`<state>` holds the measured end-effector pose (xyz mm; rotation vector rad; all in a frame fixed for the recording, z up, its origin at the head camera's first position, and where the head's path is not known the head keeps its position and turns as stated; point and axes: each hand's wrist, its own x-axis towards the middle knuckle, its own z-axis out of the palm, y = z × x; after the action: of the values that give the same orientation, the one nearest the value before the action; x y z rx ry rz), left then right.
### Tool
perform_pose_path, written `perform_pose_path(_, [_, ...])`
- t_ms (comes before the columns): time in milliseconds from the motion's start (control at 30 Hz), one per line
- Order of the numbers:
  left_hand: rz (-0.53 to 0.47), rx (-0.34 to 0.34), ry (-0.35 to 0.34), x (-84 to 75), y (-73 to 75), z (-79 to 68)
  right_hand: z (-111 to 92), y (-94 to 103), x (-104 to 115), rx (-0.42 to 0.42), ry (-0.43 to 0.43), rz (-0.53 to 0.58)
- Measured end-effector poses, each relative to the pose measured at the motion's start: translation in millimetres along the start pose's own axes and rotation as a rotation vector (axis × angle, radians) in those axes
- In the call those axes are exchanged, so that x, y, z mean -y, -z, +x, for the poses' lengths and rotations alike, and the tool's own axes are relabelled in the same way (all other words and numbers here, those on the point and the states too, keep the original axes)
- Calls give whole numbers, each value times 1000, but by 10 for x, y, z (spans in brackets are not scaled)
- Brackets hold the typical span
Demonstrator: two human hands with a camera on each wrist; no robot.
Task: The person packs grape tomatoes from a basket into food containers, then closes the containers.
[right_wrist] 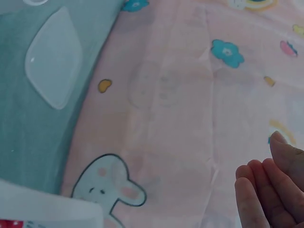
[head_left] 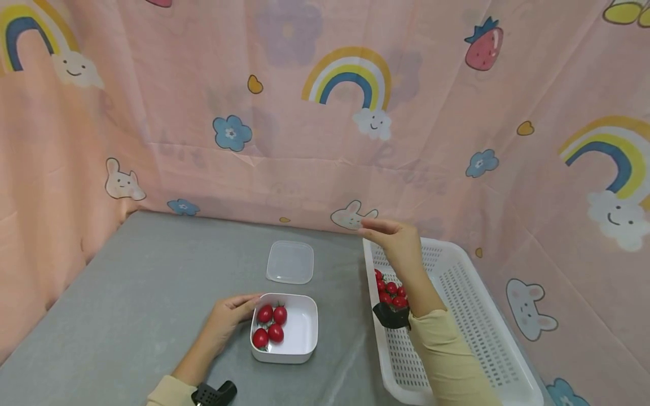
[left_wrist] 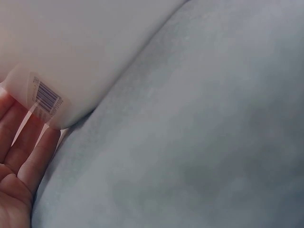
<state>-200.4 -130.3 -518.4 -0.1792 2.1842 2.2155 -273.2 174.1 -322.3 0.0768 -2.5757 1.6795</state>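
Note:
My left hand [head_left: 228,317] rests at the left side of a square white container [head_left: 302,356], its fingers against the wall. Close up in the left wrist view, fingers [left_wrist: 40,159] touch the pale wall [left_wrist: 90,52] beside a barcode label [left_wrist: 47,99]. Several red cherry tomatoes [head_left: 276,332] lie in the left half of the container. My right hand [head_left: 398,245] is raised over the far left end of a white perforated basket [head_left: 459,259]. Its fingers are slightly bent, with nothing seen between them and the thumb. More cherry tomatoes [head_left: 391,288] lie in the basket, partly hidden by the right wrist.
A clear square lid [head_left: 290,263] lies on the grey tabletop [head_left: 193,265] behind the container. A pink patterned curtain [head_left: 284,186] hangs along the table's back edge and around the sides. The basket's rim stands close under the right forearm.

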Motion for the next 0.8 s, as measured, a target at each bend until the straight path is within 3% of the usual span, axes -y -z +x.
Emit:
perform_pose_path(167, [-26, 1, 6, -6, -8, 4, 43, 89, -154, -18, -10, -26])
perform_pose_path(400, [12, -4, -4, 7, -5, -13, 103, 168, -339, -33, -23, -48])
perform_pose_path(800, [6, -11, -10, 32, -10, 9, 240, 213, -769, -40, -125, -80])
